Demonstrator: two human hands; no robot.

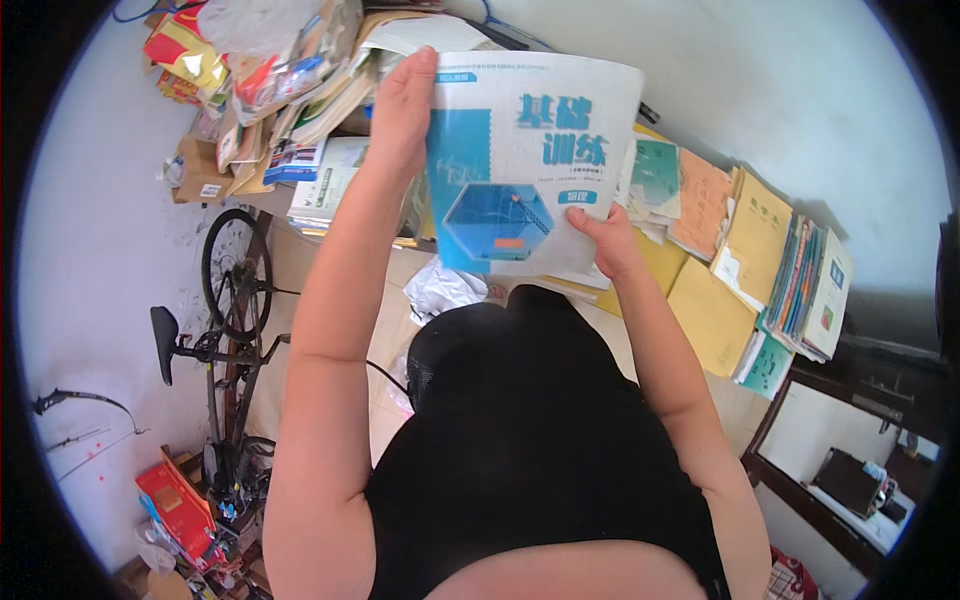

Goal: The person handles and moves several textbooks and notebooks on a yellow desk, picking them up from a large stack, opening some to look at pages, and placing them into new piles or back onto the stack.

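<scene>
Between my two hands I hold up a blue-and-white paperback workbook (517, 150), its printed cover towards me. My left hand (405, 105) grips the book's upper left edge, the thumb lying along the cover. At the lower right edge, my right hand (611, 236) pinches it with the thumb on the front; the fingers behind are hidden. Beneath and behind the workbook, stacks of papers and books cover a table. A yellow kraft-paper booklet (709, 315) and an orange booklet (700, 196) lie to the right of it.
Upright books (806, 281) stand at the table's right end. Papers and plastic bags (259, 30) pile up at the far left, above a cardboard box (204, 169). A bicycle (236, 300) leans by the left wall. White crumpled plastic (444, 289) lies below the workbook.
</scene>
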